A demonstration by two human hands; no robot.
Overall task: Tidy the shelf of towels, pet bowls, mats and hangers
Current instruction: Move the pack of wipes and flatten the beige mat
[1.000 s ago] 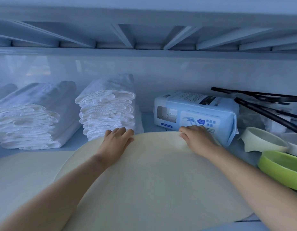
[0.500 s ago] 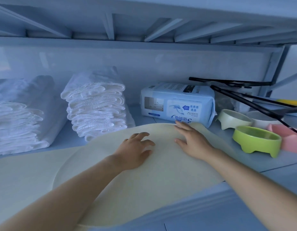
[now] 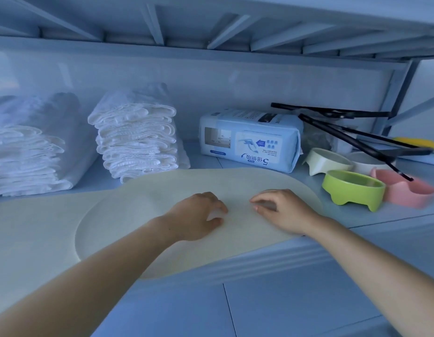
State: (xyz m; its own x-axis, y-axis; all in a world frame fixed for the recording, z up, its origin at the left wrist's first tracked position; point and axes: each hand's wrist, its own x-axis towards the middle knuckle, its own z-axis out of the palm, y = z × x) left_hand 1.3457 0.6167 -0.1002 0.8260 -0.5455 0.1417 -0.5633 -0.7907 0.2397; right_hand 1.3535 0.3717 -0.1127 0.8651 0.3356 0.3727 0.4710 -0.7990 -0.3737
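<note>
The top mat [image 3: 235, 183] is being borne by the shelf [image 3: 296, 300], overlapping a second mat [image 3: 28, 227] and overhanging the front edge. It is being pressed by the left hand [image 3: 196, 215] and right hand [image 3: 281, 210], fingers loosely bent, nothing gripped. It is being judged thin, light, floppy and apt to slide; the overhanging rim is being favoured for pinching.

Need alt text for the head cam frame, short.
A left hand and a right hand rest, fingers curled, on a round cream mat on a pale shelf. Behind stand two stacks of folded white towels and a blue-and-white plastic pack; at right, a green plastic bowl, a pink bowl and black hangers.
</note>
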